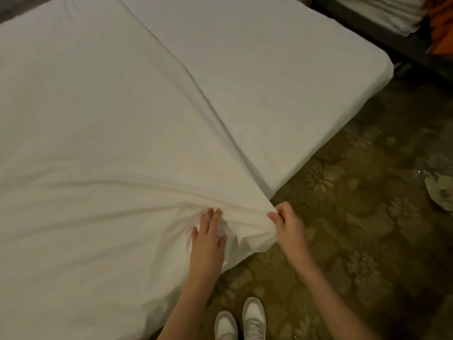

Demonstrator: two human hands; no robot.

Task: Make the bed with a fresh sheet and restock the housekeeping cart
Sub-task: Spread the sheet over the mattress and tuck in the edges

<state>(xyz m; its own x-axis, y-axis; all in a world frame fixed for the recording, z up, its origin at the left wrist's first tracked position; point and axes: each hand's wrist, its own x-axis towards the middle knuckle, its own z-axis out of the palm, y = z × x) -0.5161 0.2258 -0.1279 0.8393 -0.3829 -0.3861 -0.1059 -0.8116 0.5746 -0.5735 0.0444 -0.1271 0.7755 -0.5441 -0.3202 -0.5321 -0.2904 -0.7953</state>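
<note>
Head view: nearest, two white sneakers (239, 320) stand on patterned brown carpet (343, 217). At the mattress corner, the left hand (208, 238) presses spread fingers onto the loose white cotton sheet (98, 143); the right hand (286, 223) pinches its edge. Pull taut, then tuck under, smoothing the long crease beyond.

Dim warm light falls on a brown floral carpet (355, 217); dark furniture (382, 28) stands in the far right corner.
</note>
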